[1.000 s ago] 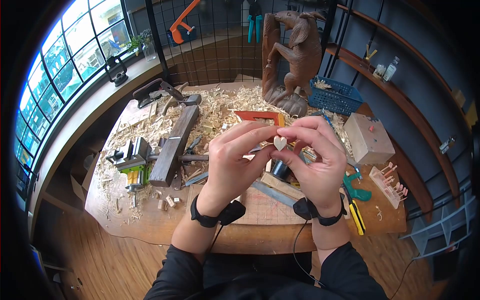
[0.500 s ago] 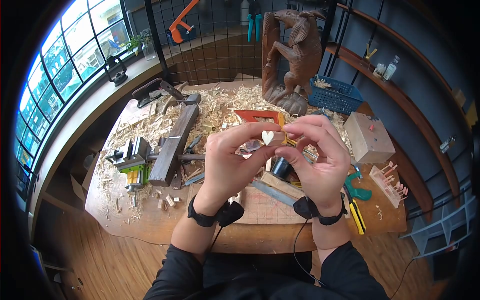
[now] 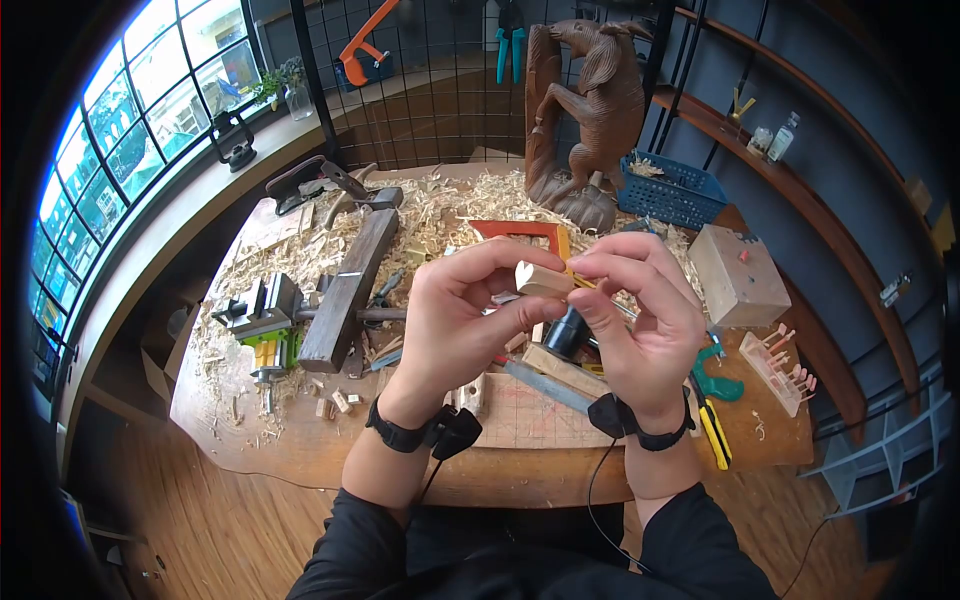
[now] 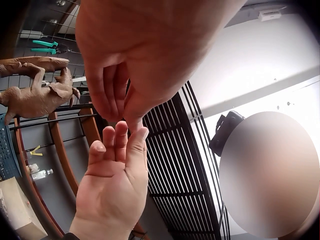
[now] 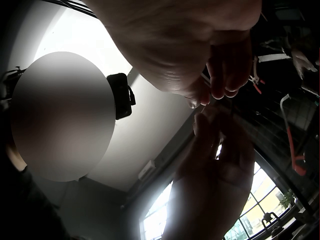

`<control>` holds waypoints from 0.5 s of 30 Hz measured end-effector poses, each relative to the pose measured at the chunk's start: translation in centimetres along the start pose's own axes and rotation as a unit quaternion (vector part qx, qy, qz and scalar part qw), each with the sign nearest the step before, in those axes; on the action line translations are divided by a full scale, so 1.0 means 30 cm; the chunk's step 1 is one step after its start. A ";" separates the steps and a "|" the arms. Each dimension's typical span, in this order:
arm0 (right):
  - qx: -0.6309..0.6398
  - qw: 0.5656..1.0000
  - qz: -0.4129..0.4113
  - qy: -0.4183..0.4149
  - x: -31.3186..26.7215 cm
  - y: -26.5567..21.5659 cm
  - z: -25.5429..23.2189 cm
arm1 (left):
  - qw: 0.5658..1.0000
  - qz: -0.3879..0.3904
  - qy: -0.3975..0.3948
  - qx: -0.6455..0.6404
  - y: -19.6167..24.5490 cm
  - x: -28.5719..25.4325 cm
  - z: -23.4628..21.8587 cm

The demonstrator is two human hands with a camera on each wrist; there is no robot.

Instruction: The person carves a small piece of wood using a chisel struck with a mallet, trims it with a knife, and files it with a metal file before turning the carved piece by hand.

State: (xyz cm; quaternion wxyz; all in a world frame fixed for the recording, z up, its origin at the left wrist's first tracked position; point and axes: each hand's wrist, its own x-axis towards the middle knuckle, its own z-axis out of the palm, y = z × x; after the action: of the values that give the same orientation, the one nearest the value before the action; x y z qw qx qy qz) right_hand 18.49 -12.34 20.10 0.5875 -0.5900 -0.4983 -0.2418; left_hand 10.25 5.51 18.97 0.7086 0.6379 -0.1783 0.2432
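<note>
A small pale wooden block with a heart-shaped end (image 3: 545, 281) is held up over the workbench in the head view, its side turned toward me. My left hand (image 3: 455, 320) pinches it between thumb and forefinger, with the heart end pointing left. Thumb and index tips of my right hand (image 3: 645, 325) pinch its right end. In the left wrist view the left hand (image 4: 150, 55) bends down to meet the upturned fingers of the right hand (image 4: 115, 185); the block is hidden there. The right wrist view is dark, with both hands' fingertips close together.
Wood shavings (image 3: 440, 205) cover much of the bench. A wooden plane (image 3: 350, 290) and small vise (image 3: 265, 315) stand left, a red try square (image 3: 515, 230) beyond the hands. A carved animal figure (image 3: 595, 120) rises behind; a yellow cutter (image 3: 714, 436) lies right.
The block has turned from showing its heart face to showing its long side, shifting slightly left. My left hand has moved a little left, while the right hand's fingers have shifted slightly.
</note>
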 end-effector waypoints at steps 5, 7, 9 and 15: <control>-0.011 1.000 0.018 -0.023 -0.001 -0.008 0.000 | 0.997 -0.053 -0.010 -0.057 -0.009 -0.001 -0.009; -0.029 0.999 -0.001 -0.020 0.000 -0.005 -0.001 | 0.996 -0.050 -0.002 -0.073 -0.001 -0.003 0.002; -0.048 0.999 -0.019 -0.015 0.000 -0.005 -0.002 | 0.995 -0.047 0.006 -0.089 0.005 -0.001 0.012; -0.067 0.998 -0.012 -0.010 0.005 -0.012 0.014 | 0.995 -0.004 -0.001 -0.104 -0.007 0.011 0.010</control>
State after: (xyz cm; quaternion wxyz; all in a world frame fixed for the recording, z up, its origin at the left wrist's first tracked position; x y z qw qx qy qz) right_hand 18.11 -11.96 20.33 0.5388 -0.6244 -0.4936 -0.2761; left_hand 10.66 5.25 19.03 0.7720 0.5616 -0.2005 0.2200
